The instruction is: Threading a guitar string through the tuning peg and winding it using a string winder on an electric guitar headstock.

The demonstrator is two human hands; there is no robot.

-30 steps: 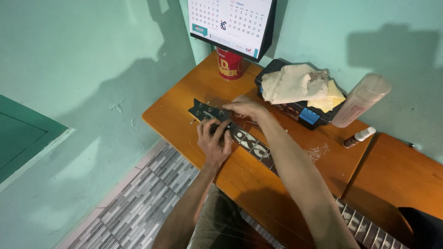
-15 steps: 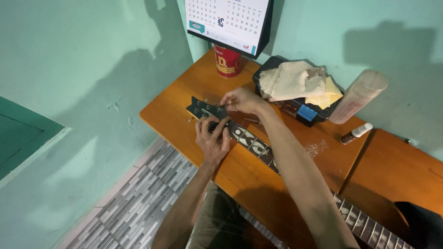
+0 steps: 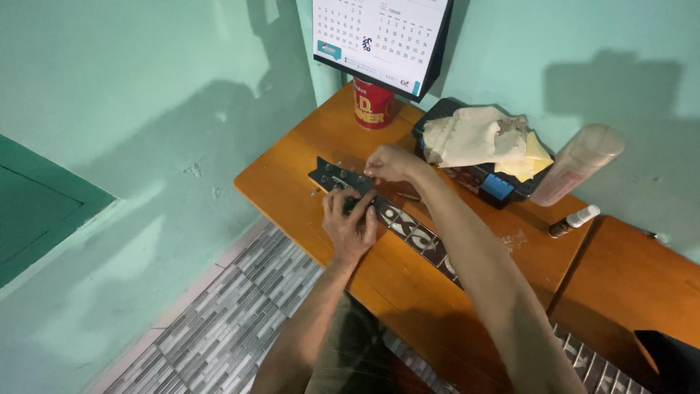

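Observation:
A guitar neck (image 3: pixel 408 232) with pale inlays lies across the orange wooden table (image 3: pixel 292 182), its black headstock (image 3: pixel 332 177) pointing toward the far left corner. My left hand (image 3: pixel 350 222) presses down on the neck just behind the headstock, fingers spread over it. At the headstock's far edge my right hand (image 3: pixel 386 162) has its fingertips pinched together, apparently on a small tuner part that I cannot make out. The rest of the neck runs under my right forearm toward the lower right.
A red can (image 3: pixel 373 106) stands at the back under a wall calendar (image 3: pixel 379 36). A black tray (image 3: pixel 503 186) holds crumpled cloths (image 3: pixel 477 135). A clear spray bottle (image 3: pixel 576 164) and a small dark bottle (image 3: pixel 572 220) lie to the right. Tiled floor (image 3: pixel 240 306) lies left of the table.
Both hands stay on the headstock end of the neck. The right hand's fingers have shifted slightly along the headstock's far edge; the view has tilted a little.

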